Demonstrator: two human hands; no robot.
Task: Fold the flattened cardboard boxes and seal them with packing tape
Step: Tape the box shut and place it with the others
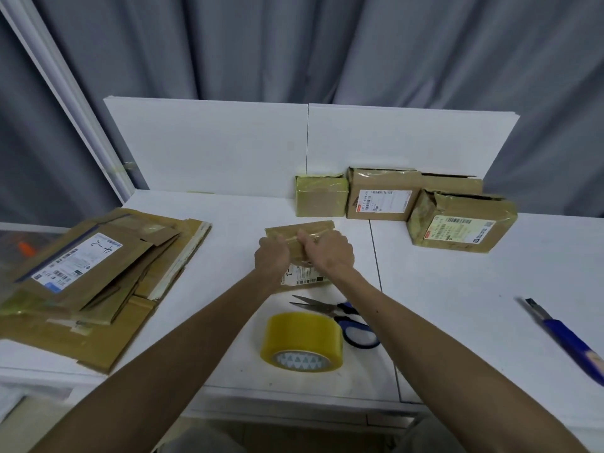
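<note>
Both hands grip a small cardboard box near the middle of the white bench. The left hand curls round its left side and the right hand clamps over the top, so most of its taped seam is hidden. Toward the front edge lies a tape roll, with scissors just beside it. A wide stretch of bench top separates these from a blue knife at the right edge, cut off by the frame. Flattened boxes are stacked at the left edge. Sealed boxes line the back edge against white boards, with a grey curtain behind. The label print is unreadable.
</note>
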